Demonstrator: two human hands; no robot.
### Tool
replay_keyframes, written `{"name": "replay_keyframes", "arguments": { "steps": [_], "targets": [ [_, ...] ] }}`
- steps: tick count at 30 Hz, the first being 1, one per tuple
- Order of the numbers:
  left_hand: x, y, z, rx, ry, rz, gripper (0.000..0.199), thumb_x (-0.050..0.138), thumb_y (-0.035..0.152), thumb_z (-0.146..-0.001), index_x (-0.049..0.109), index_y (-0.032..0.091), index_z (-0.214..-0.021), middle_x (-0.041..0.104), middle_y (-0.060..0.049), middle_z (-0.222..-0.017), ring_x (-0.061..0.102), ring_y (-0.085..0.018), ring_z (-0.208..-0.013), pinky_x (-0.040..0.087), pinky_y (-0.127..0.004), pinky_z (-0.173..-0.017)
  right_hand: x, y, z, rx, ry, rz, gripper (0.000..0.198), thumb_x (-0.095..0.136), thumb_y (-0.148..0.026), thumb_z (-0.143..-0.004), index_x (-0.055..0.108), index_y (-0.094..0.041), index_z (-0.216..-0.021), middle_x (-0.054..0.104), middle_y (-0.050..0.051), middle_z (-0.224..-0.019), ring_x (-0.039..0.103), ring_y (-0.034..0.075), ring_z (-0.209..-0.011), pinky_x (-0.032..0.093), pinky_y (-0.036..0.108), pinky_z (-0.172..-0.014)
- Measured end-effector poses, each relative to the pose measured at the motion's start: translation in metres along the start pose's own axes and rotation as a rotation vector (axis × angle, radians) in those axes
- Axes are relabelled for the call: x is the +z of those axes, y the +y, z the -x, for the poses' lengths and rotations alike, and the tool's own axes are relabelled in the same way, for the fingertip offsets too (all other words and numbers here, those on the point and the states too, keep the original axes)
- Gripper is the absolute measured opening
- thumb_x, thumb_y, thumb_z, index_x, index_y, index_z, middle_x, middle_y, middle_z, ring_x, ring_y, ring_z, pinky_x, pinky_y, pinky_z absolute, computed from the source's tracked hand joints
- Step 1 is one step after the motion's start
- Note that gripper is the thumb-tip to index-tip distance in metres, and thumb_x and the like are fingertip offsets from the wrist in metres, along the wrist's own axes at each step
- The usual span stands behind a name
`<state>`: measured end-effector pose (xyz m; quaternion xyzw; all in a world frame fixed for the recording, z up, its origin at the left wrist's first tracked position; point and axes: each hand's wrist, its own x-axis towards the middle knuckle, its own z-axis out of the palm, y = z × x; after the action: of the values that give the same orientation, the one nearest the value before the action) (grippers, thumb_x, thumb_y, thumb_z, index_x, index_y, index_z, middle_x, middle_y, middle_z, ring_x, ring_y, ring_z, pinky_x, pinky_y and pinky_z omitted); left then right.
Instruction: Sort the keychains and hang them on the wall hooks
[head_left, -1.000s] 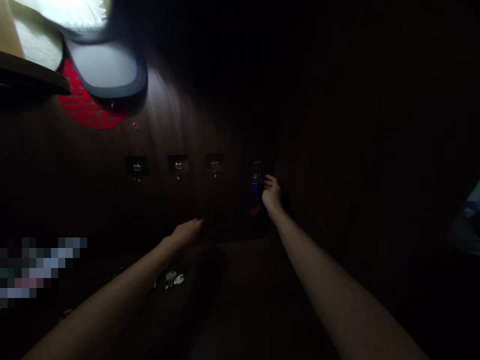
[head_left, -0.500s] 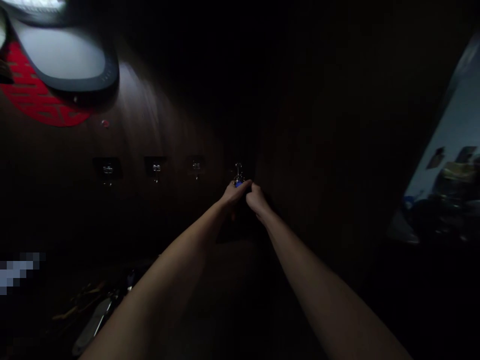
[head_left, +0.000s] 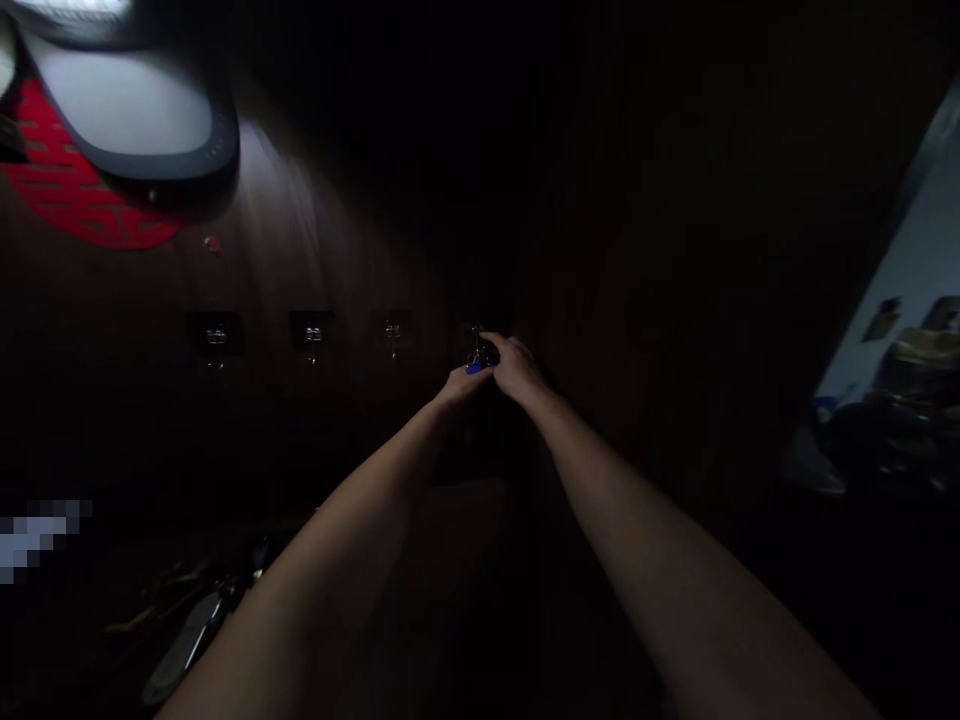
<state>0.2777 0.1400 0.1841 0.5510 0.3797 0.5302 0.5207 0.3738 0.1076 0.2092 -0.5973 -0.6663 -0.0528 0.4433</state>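
In the dim middle of the head view, a shiny bunch of what looks like keys with a blue part (head_left: 474,368) hangs just below a small metal hook (head_left: 476,331) on the wall. My left hand (head_left: 457,384) is closed at the bunch's lower left, against the blue part; its fingers are mostly hidden. From the right, my right hand (head_left: 519,370) reaches in with its index finger stretched toward the hook. Its thumb side is lower, near the blue part, with the shiny pieces between.
Several metal hooks on dark backings, such as a near one (head_left: 313,333), line the brown wall to the left. Above them are a red paper cutout (head_left: 90,205) and a grey rounded panel (head_left: 135,110). A long grey object (head_left: 180,645) lies low at left.
My right hand has moved up and slightly left, and its index finger has straightened toward the hook. My left hand stays by the bunch. The view has shifted slightly.
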Motion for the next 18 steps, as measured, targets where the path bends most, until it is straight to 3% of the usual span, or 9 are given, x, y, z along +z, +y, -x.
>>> {"name": "replay_keyframes", "arguments": {
  "steps": [6,11,14,16,18],
  "targets": [
    [0.007,0.008,-0.006,0.003,-0.004,-0.005,0.016,0.072,0.023,-0.059,0.066,0.011,-0.069,0.064,-0.004,-0.061,0.062,-0.017,-0.067,0.048,-0.027,-0.067,-0.005,0.002,-0.012,-0.051,-0.081,0.023,0.043,0.044,-0.012,-0.081,0.054,-0.026,-0.12,0.061,0.007,-0.109,0.055,0.023,-0.104,0.04,0.035,-0.091],
    [0.007,0.013,0.0,0.017,-0.042,0.011,0.011,0.068,0.022,-0.064,0.064,0.012,-0.067,0.061,-0.002,-0.058,0.058,-0.013,-0.059,0.047,-0.024,-0.064,-0.012,0.0,-0.02,-0.005,-0.143,0.018,0.044,0.048,-0.006,-0.076,0.059,-0.024,-0.115,0.063,0.006,-0.109,0.056,0.024,-0.104,0.041,0.037,-0.09],
    [-0.016,-0.011,0.026,-0.03,-0.093,-0.008,0.012,0.069,0.022,-0.063,0.062,0.012,-0.065,0.058,0.0,-0.053,0.054,-0.01,-0.051,0.046,-0.023,-0.058,-0.009,0.003,-0.014,0.0,-0.163,0.035,0.057,0.047,-0.002,-0.073,0.051,-0.025,-0.125,0.063,0.006,-0.108,0.058,0.023,-0.099,0.044,0.037,-0.087],
    [-0.045,-0.039,0.051,-0.138,-0.157,-0.083,0.015,0.068,0.026,-0.063,0.062,0.013,-0.067,0.057,0.001,-0.054,0.053,-0.01,-0.049,0.045,-0.023,-0.055,-0.001,0.009,-0.002,0.005,-0.149,0.033,0.065,0.046,0.0,-0.071,0.042,-0.027,-0.131,0.063,0.007,-0.106,0.059,0.022,-0.094,0.046,0.038,-0.084],
    [-0.079,-0.07,0.08,-0.236,-0.11,-0.218,0.018,0.069,0.027,-0.061,0.061,0.013,-0.068,0.058,0.001,-0.057,0.055,-0.01,-0.053,0.046,-0.022,-0.057,0.013,0.017,0.019,-0.005,-0.095,0.002,0.073,0.043,0.003,-0.068,0.037,-0.027,-0.134,0.061,0.007,-0.106,0.059,0.02,-0.092,0.046,0.038,-0.083]
  ]
}}
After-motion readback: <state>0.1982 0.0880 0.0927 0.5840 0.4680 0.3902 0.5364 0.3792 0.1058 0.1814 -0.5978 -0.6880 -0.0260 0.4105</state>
